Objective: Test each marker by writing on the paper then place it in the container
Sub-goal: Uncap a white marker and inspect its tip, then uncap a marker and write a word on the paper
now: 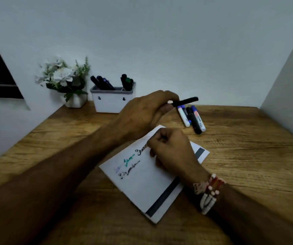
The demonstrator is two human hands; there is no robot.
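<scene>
A white paper [147, 183] with blue, green and black scribbles lies on the wooden table [248, 147]. My left hand [145, 112] hovers above the paper's far end and grips a black marker [188, 100], which points right. My right hand [172, 149] rests on the paper with its fingers curled into a fist; nothing shows inside it. Three loose markers [193, 119] lie side by side just beyond the paper, to the right. At the back stands the white container [112, 103], holding several markers.
A white pot of white flowers [62, 75] stands left of the container, against the back wall. A grey wall [287, 76] borders the table on the right. The table's left edge runs diagonally near my left forearm.
</scene>
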